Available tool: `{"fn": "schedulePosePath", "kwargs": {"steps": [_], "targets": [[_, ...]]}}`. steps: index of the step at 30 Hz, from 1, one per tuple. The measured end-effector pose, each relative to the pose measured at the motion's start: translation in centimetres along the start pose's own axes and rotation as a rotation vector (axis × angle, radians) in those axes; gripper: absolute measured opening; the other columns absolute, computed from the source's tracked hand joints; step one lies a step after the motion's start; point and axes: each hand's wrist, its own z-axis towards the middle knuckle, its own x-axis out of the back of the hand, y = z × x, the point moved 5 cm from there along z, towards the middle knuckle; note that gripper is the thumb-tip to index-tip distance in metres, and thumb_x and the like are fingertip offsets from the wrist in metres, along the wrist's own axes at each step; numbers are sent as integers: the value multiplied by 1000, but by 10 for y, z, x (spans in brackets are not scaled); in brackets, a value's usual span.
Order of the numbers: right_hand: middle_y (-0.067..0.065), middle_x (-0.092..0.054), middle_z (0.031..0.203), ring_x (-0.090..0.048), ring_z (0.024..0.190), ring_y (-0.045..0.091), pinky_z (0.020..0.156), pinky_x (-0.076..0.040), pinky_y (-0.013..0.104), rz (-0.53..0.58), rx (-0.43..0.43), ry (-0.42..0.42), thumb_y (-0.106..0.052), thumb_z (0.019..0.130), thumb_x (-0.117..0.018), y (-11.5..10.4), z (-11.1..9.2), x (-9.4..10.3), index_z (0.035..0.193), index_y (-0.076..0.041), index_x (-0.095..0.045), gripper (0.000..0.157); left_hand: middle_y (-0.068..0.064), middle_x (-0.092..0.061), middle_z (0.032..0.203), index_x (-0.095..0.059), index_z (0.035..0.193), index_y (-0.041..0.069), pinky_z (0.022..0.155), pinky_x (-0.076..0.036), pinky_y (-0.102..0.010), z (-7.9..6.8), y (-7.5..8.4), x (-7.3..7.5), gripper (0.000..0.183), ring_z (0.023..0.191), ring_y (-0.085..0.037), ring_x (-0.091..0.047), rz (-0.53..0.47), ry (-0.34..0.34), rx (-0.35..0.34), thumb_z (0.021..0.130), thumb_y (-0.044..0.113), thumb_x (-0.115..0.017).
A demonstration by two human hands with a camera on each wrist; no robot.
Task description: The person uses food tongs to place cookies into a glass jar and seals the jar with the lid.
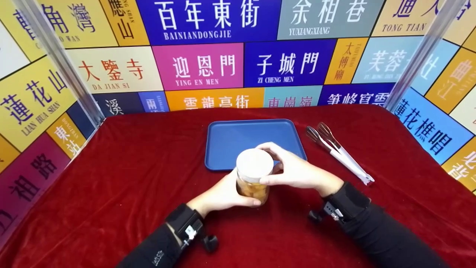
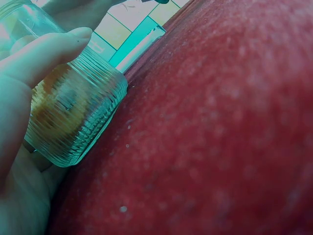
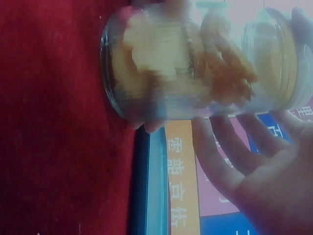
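A clear glass jar with a round white lid is held between both hands in front of the tray. My left hand grips its lower side, thumb across the front. At the top, my right hand holds the lid's rim between thumb and fingers. Ribbed glass shows golden-brown food pieces inside; in the left wrist view one piece in the jar looks ring-shaped. The right wrist view shows the jar with several pieces, partly blurred. Its base is close to the cloth; whether they touch I cannot tell.
Behind the jar lies a blue rectangular tray on a red cloth. White-handled tongs with dark-looking heads rest right of the tray. Colourful sign-covered panels and metal posts border the table.
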Motion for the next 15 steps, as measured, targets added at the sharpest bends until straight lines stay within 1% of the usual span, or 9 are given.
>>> {"fn": "schedulePosePath", "kwargs": {"steps": [4,8,11,15], "targets": [[4,-64,138,-61,121,22,90,-59,57,-21,-5,15,-25,88,-90,1,0,-1,148,-11,-48,74,3,-58,145,-36,159,15,119,-41,-34,0,0,0,100,133,-13,-57,0,-2,0,78,13,-96],[5,-63,139,-61,122,22,91,-59,54,-17,-7,5,-24,89,-90,0,0,-1,148,-10,-46,75,4,-58,145,-35,159,16,119,-40,-34,0,0,1,101,134,-12,-57,4,1,10,78,14,-96],[6,-60,144,-59,125,23,94,-59,48,15,0,-31,-22,90,-89,0,0,0,152,-11,-43,78,3,-58,146,-34,159,16,121,-39,-35,0,0,1,102,136,-14,-55,-13,-1,0,78,12,-96],[12,-50,156,-57,132,26,98,-58,44,109,28,-112,-18,95,-83,2,-2,1,161,-8,-35,83,2,-58,147,-34,159,15,122,-37,-36,1,-1,0,102,137,-15,-55,-30,-5,-6,78,10,-95]]}}
